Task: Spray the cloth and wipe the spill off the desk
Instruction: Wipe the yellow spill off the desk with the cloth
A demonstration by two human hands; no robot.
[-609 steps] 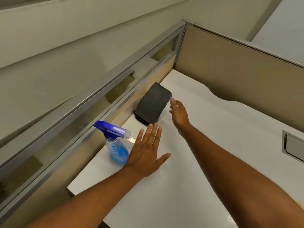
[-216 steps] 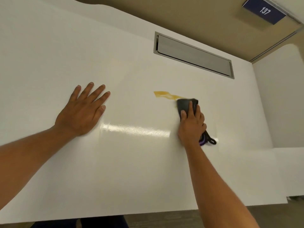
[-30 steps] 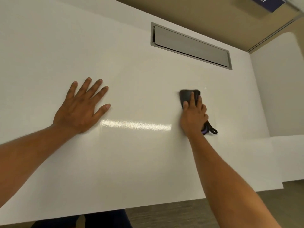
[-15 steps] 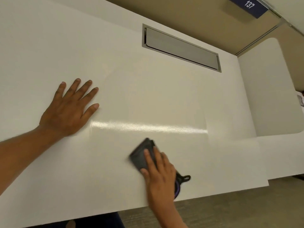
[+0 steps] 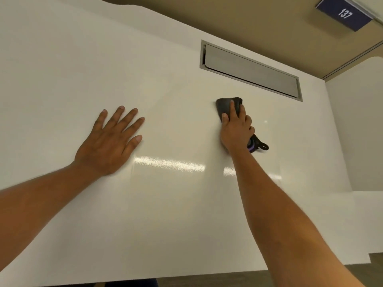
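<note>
My right hand (image 5: pixel 236 129) presses the dark cloth (image 5: pixel 227 105) flat on the counter (image 5: pixel 176 214), toward its far edge, just short of the grey cable hatch (image 5: pixel 250 69). My left hand (image 5: pixel 109 141) lies splayed and empty on the counter. I see no spill anywhere, so the wiping looks nearly done.

One head-worn camera looks steeply down, close over the white desk (image 5: pixel 165 79), facing its back partition (image 5: pixel 248 21).
</note>
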